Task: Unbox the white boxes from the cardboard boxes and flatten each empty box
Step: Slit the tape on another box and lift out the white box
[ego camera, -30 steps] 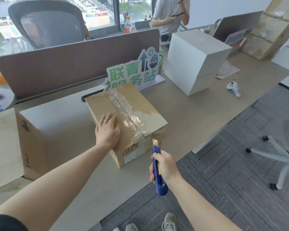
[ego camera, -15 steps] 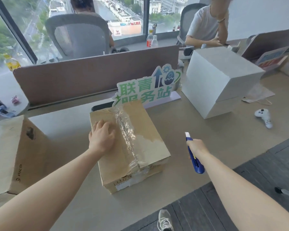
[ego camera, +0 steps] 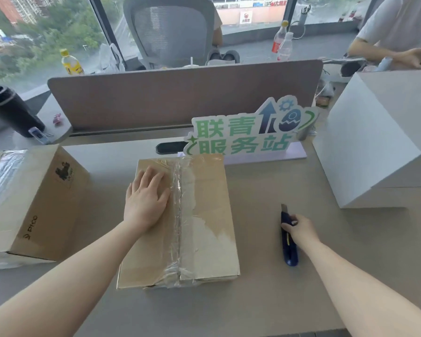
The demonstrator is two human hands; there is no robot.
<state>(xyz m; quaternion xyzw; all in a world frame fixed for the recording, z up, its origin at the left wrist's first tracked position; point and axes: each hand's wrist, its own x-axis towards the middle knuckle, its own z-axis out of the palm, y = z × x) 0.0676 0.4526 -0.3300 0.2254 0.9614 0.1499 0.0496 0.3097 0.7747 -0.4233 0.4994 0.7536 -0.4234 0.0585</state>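
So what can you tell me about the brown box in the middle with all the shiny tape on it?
The cardboard box is plain brown and lies flat on the grey desk, shut. A wrinkled strip of clear tape runs down the middle seam of its top and over the near edge. To the right of the tape the top layer of paper looks peeled off, leaving a paler patch. The left hand rests flat on its top, left of the tape. Its far edge sits close to a green and white sign.
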